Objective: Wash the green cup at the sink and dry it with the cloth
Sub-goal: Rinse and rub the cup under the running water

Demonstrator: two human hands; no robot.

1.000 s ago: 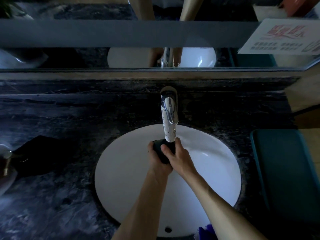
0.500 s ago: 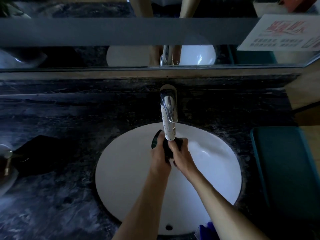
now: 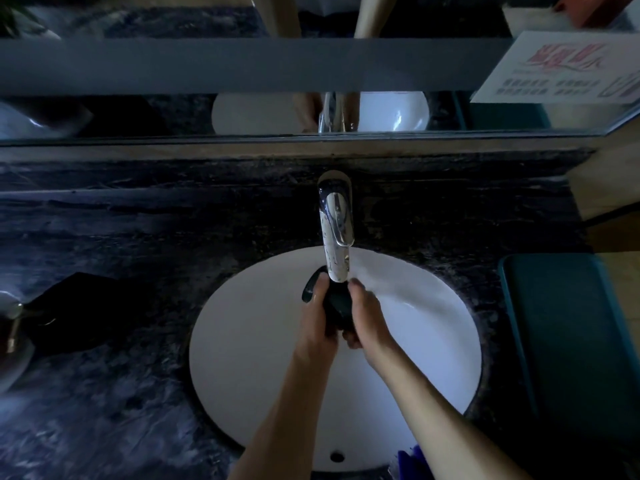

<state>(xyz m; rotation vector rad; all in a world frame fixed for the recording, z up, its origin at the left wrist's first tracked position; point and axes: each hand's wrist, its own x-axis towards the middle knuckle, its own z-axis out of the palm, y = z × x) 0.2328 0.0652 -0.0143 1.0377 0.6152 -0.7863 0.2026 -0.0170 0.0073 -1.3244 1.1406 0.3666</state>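
Note:
The dark green cup (image 3: 335, 303) is tilted on its side over the white sink (image 3: 249, 327), right under the spout of the chrome tap (image 3: 335, 233). My left hand (image 3: 317, 322) grips the cup from the left, fingers near its rim. From the right, my right hand (image 3: 367, 317) wraps round the cup's body. Most of the cup is hidden between the hands. A dark cloth (image 3: 74, 311) lies on the marble counter (image 3: 114, 403) to the left of the sink. I cannot tell whether water is running.
A mirror (image 3: 173, 112) with a grey band runs along the back wall. A teal tray (image 3: 568, 341) sits on the right of the counter. A soap dispenser (image 3: 12, 327) stands at the far left edge. A blue object (image 3: 408, 462) shows near the sink's front rim.
The cup has tipped over, its mouth now turned to the left. My left hand slid up along its left side and my right hand shifted round its body.

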